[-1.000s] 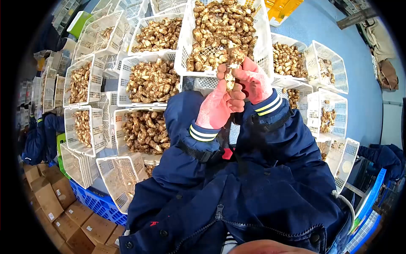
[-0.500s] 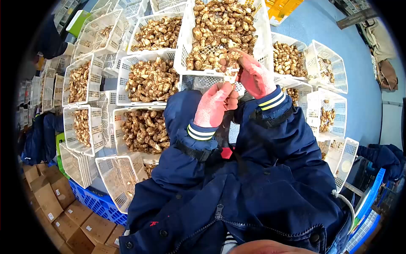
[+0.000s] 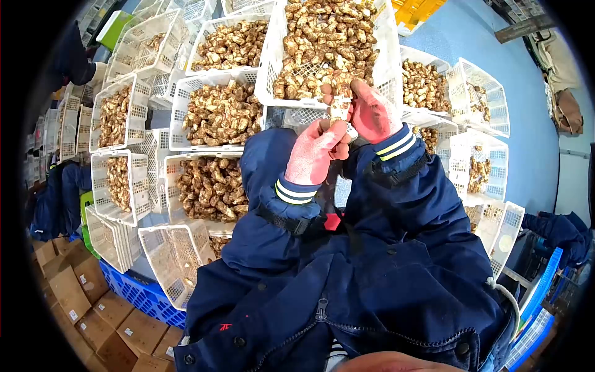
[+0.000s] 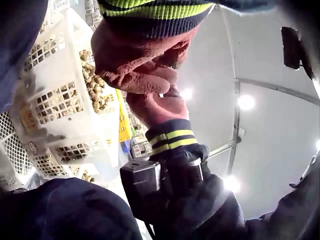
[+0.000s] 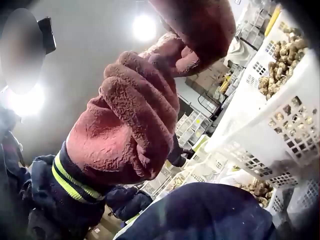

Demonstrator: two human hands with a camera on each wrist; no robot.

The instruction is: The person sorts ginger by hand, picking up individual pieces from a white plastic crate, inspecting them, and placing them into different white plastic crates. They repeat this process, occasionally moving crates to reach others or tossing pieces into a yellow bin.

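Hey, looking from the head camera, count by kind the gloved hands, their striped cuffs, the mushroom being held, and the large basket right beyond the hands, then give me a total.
Gloved hands: 2, the left hand and the right hand
Striped cuffs: 2
Held mushroom: 1
Large basket: 1
Total: 6

By the head view's clock face, you have two hands near the centre: left hand [image 3: 315, 152] ×1, right hand [image 3: 376, 113] ×1. Between them you hold one mushroom [image 3: 339, 110]. You have one large white basket [image 3: 388, 56] at 12 o'clock; three heaped baskets [image 3: 178, 116], 11 to 9; at least five right-hand baskets [image 3: 462, 93], 2 to 4; one yellow crate [image 3: 421, 13] at 1. Piled mushrooms [image 3: 328, 37] overlap; you cannot count them. Cardboard boxes [image 3: 71, 297] at 8: you see more than six.
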